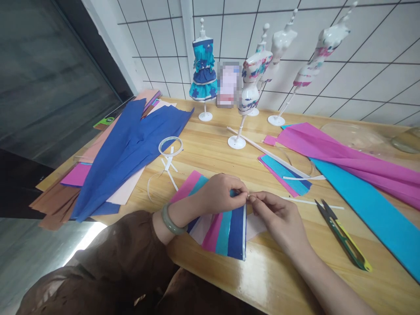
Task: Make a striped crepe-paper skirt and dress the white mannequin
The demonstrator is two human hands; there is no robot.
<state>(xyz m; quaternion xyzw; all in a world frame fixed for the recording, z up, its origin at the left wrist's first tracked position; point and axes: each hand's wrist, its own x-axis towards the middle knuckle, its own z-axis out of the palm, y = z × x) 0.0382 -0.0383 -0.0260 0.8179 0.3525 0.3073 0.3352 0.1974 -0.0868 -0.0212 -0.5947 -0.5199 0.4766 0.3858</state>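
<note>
A striped sheet of pink, light blue and dark blue crepe paper [223, 229] lies at the table's front, partly hidden under my left hand [226, 191]. Along its right edge runs a narrow white tape strip [244, 236]. My left hand is closed in a pinch at the sheet's upper right corner. Fingertip to fingertip with it, my right hand [277, 214] pinches too; a tiny pale bit shows between them, too small to name. Under the right fingers is a pale pink paper piece [256, 226]. To the right lie the green and yellow thread snips [344, 238].
A tape roll [170, 147] and white tape scraps [169, 164] lie left of centre. Blue crepe paper [131, 144] covers the left side; pink [344, 157] and light-blue strips [367, 214] spread right. Small mannequins [251, 87], one in a blue paper dress [203, 72], stand behind.
</note>
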